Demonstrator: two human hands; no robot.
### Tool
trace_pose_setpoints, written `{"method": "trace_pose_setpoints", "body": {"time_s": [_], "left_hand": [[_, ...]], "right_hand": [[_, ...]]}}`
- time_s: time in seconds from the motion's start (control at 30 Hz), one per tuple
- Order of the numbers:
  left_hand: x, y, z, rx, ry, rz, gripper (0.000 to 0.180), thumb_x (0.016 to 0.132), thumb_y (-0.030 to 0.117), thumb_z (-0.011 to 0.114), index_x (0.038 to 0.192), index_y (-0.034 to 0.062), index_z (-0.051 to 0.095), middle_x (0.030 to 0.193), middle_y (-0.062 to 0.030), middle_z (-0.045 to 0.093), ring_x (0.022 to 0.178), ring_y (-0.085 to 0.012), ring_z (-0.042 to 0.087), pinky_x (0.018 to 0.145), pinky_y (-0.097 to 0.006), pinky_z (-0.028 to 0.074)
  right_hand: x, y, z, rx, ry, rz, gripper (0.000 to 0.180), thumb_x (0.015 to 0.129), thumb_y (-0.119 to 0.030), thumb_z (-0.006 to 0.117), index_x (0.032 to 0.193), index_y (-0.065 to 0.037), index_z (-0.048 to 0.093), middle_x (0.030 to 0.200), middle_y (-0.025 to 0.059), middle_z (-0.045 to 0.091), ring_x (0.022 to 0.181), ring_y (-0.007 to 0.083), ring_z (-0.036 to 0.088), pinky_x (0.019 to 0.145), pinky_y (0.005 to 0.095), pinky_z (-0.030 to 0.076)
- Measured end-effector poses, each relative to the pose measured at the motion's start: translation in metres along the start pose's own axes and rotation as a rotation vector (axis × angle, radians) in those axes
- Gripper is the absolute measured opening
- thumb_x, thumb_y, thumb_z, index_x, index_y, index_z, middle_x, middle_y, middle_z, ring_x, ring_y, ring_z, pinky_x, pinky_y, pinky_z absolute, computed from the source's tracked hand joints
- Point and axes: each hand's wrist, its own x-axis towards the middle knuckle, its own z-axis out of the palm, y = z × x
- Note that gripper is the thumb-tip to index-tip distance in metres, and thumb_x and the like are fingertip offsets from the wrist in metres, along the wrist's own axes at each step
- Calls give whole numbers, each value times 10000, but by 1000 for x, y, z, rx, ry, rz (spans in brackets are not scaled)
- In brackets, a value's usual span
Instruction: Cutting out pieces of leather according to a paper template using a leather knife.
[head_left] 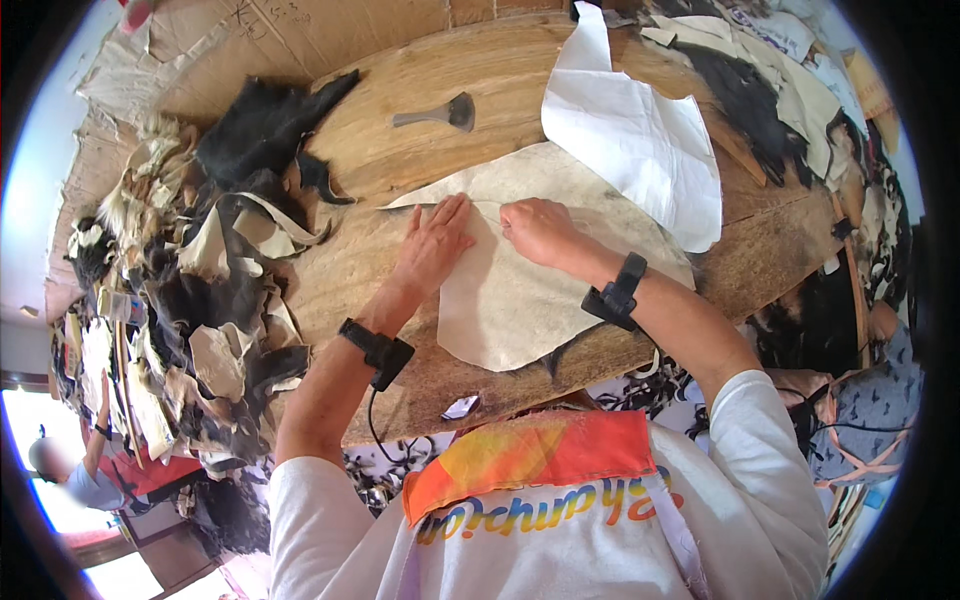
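Wood bows across the middle of this room, one broad board [350,225] with cardboard [300,40] behind it and heaped scraps [180,290] along its left side. From where I stand, a pale hide [540,300] lies flat on it, right under the worker's hands, its narrow tip pointing left and its wider body spreading to the right and back toward the worker. Its longest line seems to run slantwise, from that tip down to the lower right.

What matters is how the two hands sit on it. The left hand [437,238] is nearer the tip, palm down, fingers stretched out and pointing away from the worker. The right hand [543,233] is just beside it, closer to the hide's middle, curled into a fist; whether it pinches an edge or grips some tool, I can't tell. A faint line crosses the hide's upper part, roughly left to right, passing by the left fingertips and meeting the fist. Most of the hide lies on the worker's side of that line.

Beyond the hands a scraper [458,112] rests on the board, and white paper [640,140] lies at the hide's upper right edge.
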Motion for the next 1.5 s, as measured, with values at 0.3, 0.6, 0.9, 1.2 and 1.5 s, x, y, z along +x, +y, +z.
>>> {"method": "trace_pose_setpoints", "body": {"time_s": [0.3,0.6,0.9,1.2,1.5], "left_hand": [[0,2,1,-21,-50,-29,559,877,233,557,1374,78,355,1441,-59,351,1354,-213,288,1091,-549,191],[5,3,1,-60,-81,-143,533,854,207,592,1354,137,421,1441,-32,368,1355,-189,297,1080,-611,127],[8,9,-11,-10,-112,-113,477,866,233,593,1299,86,457,1429,-51,380,1338,-229,325,1079,-595,162],[27,84,-2,22,-225,80,625,855,239,613,1404,146,331,1503,-89,220,1385,-352,175,1069,-583,210],[21,88,13,73,-197,13,674,856,252,604,1441,187,275,1530,-75,151,1402,-360,106,1068,-610,167]], "right_hand": [[28,10,1,675,30,30,219,840,-216,570,788,-8,615,733,129,634,587,209,577,561,344,460],[52,-14,10,1247,-201,276,221,932,-239,473,776,-90,521,650,-47,469,498,29,353,431,183,256],[-82,41,-124,955,-177,72,197,926,-229,504,783,-96,527,680,-73,459,600,18,420,509,161,339],[-184,289,-204,44,343,548,272,896,-247,513,790,-4,573,663,50,570,604,170,526,580,326,419],[-188,288,-162,-493,404,598,386,819,-214,649,1156,-58,542,1111,150,537,995,324,553,797,426,452]]}}
